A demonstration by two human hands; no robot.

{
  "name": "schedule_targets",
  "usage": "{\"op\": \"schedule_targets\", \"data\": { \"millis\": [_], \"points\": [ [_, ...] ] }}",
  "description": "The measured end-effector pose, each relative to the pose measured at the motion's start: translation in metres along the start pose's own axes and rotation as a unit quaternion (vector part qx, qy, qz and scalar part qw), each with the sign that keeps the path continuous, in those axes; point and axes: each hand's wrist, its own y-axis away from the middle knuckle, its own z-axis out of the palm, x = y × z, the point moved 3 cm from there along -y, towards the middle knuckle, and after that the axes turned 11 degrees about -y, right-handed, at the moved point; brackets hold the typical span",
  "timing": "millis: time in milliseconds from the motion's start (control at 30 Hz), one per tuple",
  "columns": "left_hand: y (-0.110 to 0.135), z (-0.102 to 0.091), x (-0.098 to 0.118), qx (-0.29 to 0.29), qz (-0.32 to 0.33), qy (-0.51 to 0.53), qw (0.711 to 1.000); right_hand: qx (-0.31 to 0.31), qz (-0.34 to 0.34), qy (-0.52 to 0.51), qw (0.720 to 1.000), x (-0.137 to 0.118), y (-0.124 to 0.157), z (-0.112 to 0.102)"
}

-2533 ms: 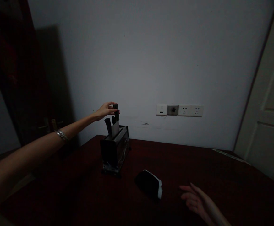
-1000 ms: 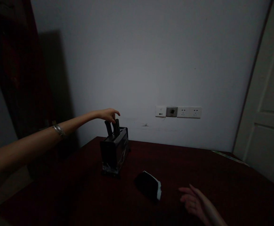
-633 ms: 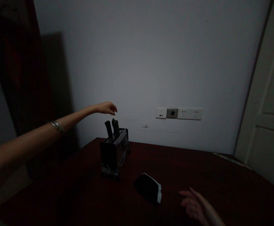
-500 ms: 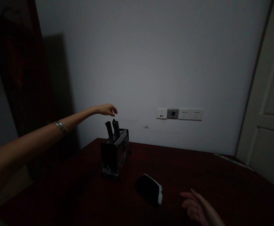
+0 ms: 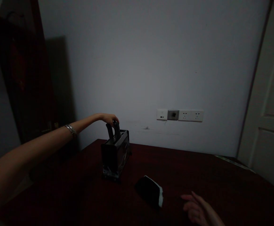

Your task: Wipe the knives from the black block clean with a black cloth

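A dark knife block (image 5: 110, 157) stands on the table at left centre, with several black knife handles (image 5: 109, 131) sticking up from its top. My left hand (image 5: 110, 118), arm reaching in from the left with a silver bracelet on it, is closed around the top of the rear handle; its fingertips are partly hidden. Low at the right, my right hand (image 5: 197, 208) hovers near the tabletop, holding nothing, its fingers loosely bent and apart. Between block and right hand lies a flat black piece with a whitish edge (image 5: 161, 197); its kind is unclear in the dim light.
The dark red table (image 5: 189, 171) reaches back to a pale wall. Sockets and switches (image 5: 179, 115) are mounted on that wall. A white door (image 5: 272, 131) stands at the right, and a thin strip (image 5: 234, 163) lies along the table's far right edge.
My left hand has come down from above the knife block and closed on a handle. My right hand and the black piece stay about where they were.
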Motion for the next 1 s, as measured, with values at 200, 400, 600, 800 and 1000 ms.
{"op": "schedule_targets", "data": {
  "millis": [200, 400, 600, 800, 1000],
  "points": [
    [-0.002, 0.005, 0.003, 0.023, 0.007, 0.005, 1.0, 0.01, -0.008, 0.0, 1.0, -0.003, 0.004, 0.004],
    [0.001, 0.001, 0.01, 0.02, 0.051, 0.025, 0.998, 0.02, -0.007, 0.017, 1.0, -0.005, 0.007, 0.008],
    [0.002, -0.018, 0.005, 0.021, 0.036, 0.003, 0.999, 0.04, -0.003, 0.018, 0.999, -0.008, 0.012, 0.016],
    [0.011, -0.057, -0.006, 0.021, -0.008, 0.021, 1.0, 0.033, -0.007, 0.018, 0.999, -0.006, 0.013, 0.016],
    [0.026, -0.104, -0.01, 0.038, -0.021, 0.017, 0.999, 0.035, -0.011, 0.013, 0.999, -0.005, 0.008, 0.012]
  ]
}}
